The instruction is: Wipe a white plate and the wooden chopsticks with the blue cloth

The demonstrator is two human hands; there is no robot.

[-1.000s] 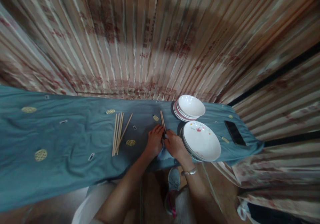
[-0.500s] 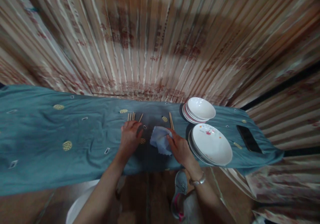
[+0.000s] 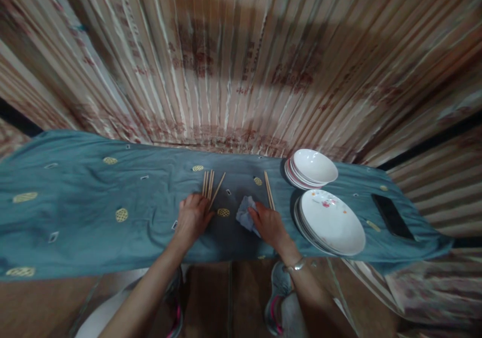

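Several wooden chopsticks (image 3: 208, 183) lie on the cloth-covered table, most side by side and one slanted (image 3: 218, 189) to their right. My left hand (image 3: 193, 217) rests over their lower ends, thumb apart from the fingers; it covers those ends and does not visibly grip them. Crumpled in my right hand (image 3: 269, 223) is a pale blue cloth (image 3: 245, 214), pinched between thumb and fingers. Just beyond that hand lies a separate pair of chopsticks (image 3: 268, 190), their near ends reaching it.
Stacked white bowls (image 3: 315, 166) stand at the back right, with a stack of flowered plates (image 3: 333, 222) in front. A black phone (image 3: 392, 216) lies farther right. The teal tablecloth (image 3: 86, 197) spreads left; a pleated curtain (image 3: 233, 67) hangs behind.
My left hand has slid toward me along the chopsticks, showing more of them. The cloth is more bunched up in my right hand. The view has shifted slightly left.
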